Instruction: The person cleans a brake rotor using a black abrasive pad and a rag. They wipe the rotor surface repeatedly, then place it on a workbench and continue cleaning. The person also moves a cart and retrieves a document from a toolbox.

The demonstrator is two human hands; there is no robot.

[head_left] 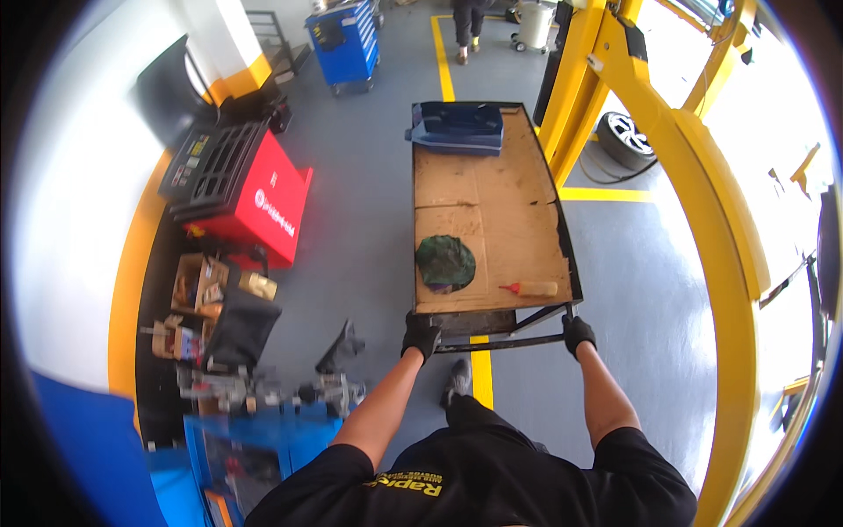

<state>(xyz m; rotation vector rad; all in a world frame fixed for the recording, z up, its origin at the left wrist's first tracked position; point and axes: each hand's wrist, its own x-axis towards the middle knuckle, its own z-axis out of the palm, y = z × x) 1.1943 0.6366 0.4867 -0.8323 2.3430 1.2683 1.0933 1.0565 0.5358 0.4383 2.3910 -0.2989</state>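
Both my hands wear black gloves and grip the near end of a black-framed cart. My left hand is closed around the left side of its handle, and my right hand around the right side. Brown cardboard lines the cart's top. On it, close to my left hand, lies a crumpled dark green cloth. A small bottle with a red nozzle lies on its side toward my right hand. A dark blue plastic tray sits at the far end.
A red and black machine stands to the left, with open cardboard boxes behind it. A yellow lift post and arm rise at the right, near a wheel. Ahead are a blue tool cabinet and a person.
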